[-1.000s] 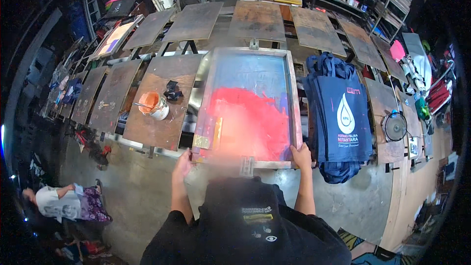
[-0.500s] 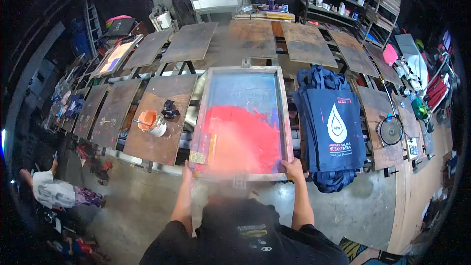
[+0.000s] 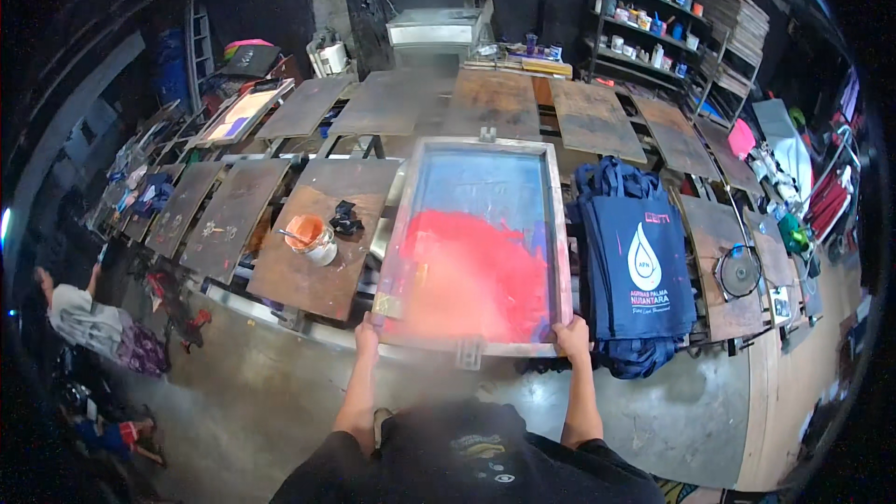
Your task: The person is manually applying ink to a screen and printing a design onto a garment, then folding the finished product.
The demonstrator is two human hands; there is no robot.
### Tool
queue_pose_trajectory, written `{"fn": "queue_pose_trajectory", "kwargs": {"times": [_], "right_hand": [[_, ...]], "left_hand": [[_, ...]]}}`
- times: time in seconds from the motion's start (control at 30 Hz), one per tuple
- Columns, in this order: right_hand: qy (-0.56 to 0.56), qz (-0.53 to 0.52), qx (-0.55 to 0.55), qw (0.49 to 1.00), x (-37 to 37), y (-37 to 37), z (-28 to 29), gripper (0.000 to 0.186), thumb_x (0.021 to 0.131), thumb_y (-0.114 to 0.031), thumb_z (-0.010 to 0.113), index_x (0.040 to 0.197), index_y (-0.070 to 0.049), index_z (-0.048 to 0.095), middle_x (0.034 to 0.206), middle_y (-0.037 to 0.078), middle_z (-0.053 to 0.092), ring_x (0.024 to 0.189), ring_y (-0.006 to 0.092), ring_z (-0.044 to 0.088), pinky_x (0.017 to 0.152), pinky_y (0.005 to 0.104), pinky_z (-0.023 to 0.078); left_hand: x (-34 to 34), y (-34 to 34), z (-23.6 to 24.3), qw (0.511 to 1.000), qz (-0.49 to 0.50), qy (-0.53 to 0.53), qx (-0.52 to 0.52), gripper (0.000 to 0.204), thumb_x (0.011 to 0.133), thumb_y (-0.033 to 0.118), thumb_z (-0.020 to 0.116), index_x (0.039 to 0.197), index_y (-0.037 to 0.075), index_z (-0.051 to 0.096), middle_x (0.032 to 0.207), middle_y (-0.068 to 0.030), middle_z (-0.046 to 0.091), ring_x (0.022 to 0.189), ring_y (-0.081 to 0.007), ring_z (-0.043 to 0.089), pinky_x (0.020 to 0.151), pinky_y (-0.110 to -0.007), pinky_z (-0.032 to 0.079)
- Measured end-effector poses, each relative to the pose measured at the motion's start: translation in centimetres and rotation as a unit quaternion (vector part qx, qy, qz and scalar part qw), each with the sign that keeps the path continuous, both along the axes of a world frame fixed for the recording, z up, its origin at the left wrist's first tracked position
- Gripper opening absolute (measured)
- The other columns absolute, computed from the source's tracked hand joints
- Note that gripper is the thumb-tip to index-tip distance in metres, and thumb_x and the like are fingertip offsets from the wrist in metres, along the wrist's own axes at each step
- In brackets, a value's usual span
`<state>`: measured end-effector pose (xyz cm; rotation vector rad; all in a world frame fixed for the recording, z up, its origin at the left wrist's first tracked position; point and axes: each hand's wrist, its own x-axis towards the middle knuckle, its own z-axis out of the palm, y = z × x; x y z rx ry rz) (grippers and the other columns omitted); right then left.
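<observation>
Item: printing screen (image 3: pixel 481 243), metal frame, blue mesh spread with red ink. Held at its near rail, my left hand (image 3: pixel 367 329) clamped on the near-left corner, my right hand (image 3: pixel 571 336) clamped on the near-right corner, each grip closed around the rail. The screen lies over a worktop pallet straight ahead of both hands. Long axis runs away from me, near rail at my grip, far rail with its clamp bracket pointing toward the back pallets. Handling, as I judge it: keep both hands level and equally loaded so the frame stays square and the wet ink does not run. Beside my right hand: stack of navy tote bags (image 3: pixel 637 271). Beyond my left hand: ink cup (image 3: pixel 311 237), apart from the frame.
</observation>
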<state>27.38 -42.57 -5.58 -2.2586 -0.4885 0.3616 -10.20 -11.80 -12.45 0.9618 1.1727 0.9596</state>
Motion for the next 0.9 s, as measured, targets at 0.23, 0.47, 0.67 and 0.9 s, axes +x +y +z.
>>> {"fn": "queue_pose_trajectory", "kwargs": {"times": [0.23,0.47,0.67,0.9], "right_hand": [[-0.023,-0.007,0.03,0.999,-4.8,1.9,4.7,0.045,0.07,-0.027,0.072,0.093,0.011,0.064,0.086,0.028,0.068,0.083,0.0366,0.068,0.076,0.0425,0.052],[-0.008,0.007,0.061,0.998,-13.7,6.3,11.3,0.045,0.072,-0.026,0.072,0.098,0.011,0.064,0.087,0.027,0.069,0.085,0.0361,0.069,0.075,0.043,0.052],[-0.044,0.081,0.067,0.993,-20.7,11.9,12.5,0.046,0.073,-0.027,0.071,0.097,0.011,0.063,0.085,0.026,0.068,0.082,0.038,0.068,0.074,0.0435,0.052],[-0.03,0.199,0.117,0.972,-30.2,20.5,11.6,0.046,0.074,-0.028,0.07,0.096,0.011,0.062,0.084,0.027,0.067,0.083,0.0397,0.067,0.073,0.0436,0.052]], "left_hand": [[-4.7,3.1,6.0,0.998,-0.03,-0.024,0.041,0.038,0.103,0.033,0.044,0.089,0.006,0.067,0.077,0.0036,0.057,0.065,-0.0077,0.048,0.058,-0.027,0.037],[-12.3,5.2,10.8,0.99,0.023,-0.125,0.065,0.035,0.102,0.037,0.052,0.087,0.008,0.065,0.071,0.0078,0.054,0.058,-0.004,0.042,0.046,-0.025,0.032],[-21.4,6.5,12.0,0.962,0.187,-0.179,0.082,0.025,0.101,0.031,0.056,0.099,0.01,0.068,0.077,0.0067,0.059,0.062,-0.0031,0.048,0.052,-0.022,0.035],[-38.5,6.6,7.3,0.955,0.241,-0.124,0.122,0.029,0.104,0.025,0.047,0.096,0.005,0.066,0.083,0.0003,0.064,0.074,-0.0089,0.059,0.065,-0.028,0.048]]}}
